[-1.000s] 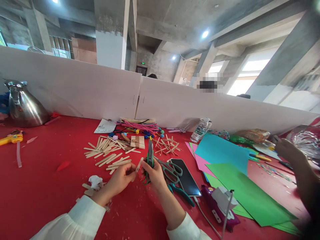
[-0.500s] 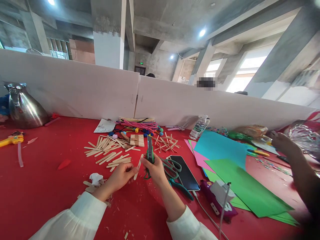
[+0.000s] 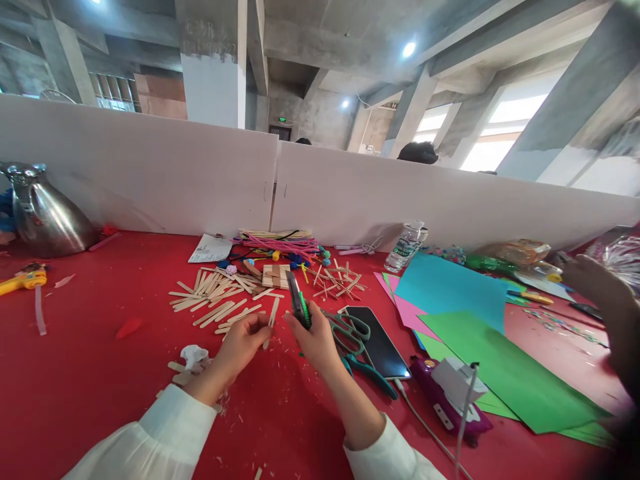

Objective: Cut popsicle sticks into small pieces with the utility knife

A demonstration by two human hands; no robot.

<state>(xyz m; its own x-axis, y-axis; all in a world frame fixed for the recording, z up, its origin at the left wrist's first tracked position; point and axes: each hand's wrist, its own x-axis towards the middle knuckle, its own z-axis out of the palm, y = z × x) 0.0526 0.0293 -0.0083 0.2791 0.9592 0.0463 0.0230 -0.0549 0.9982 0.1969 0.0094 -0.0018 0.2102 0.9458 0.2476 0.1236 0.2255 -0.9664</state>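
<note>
At the centre of the frame, over a red tabletop [image 3: 120,400], a person's left hand [image 3: 247,343] pinches one flat, pale wooden craft stick [image 3: 273,317] between thumb and fingers, its upper end angled up and to the right. Just right of it, the person's right hand [image 3: 316,339] is curled closed around one black-and-green utility knife [image 3: 299,303], blade pointing up and apart from the stick.

Pale wood shavings [image 3: 223,402] at lower centre suggest some whittling or cutting is done. The held stick looks full width, so its own trimming seems barely begun, if at all. A loose spread of flat wooden sticks [image 3: 207,293], left of centre, appears unworked; how many are wanted cannot be told.

Counted: one stick in hand; one paper-banded bundle of wooden sticks [image 3: 283,277] at centre; one heap of narrow wooden strips [image 3: 340,283] right of it. The loose sticks and strips overlap too much to number exactly. Right of centre lie one pair of grey-green-handled scissors [image 3: 349,335], one teal-handled tool [image 3: 373,378] and one black smartphone [image 3: 385,347]. One clear plastic bottle [image 3: 406,247] stands tilted behind; one silver metal jug [image 3: 47,213] is at far left.
</note>
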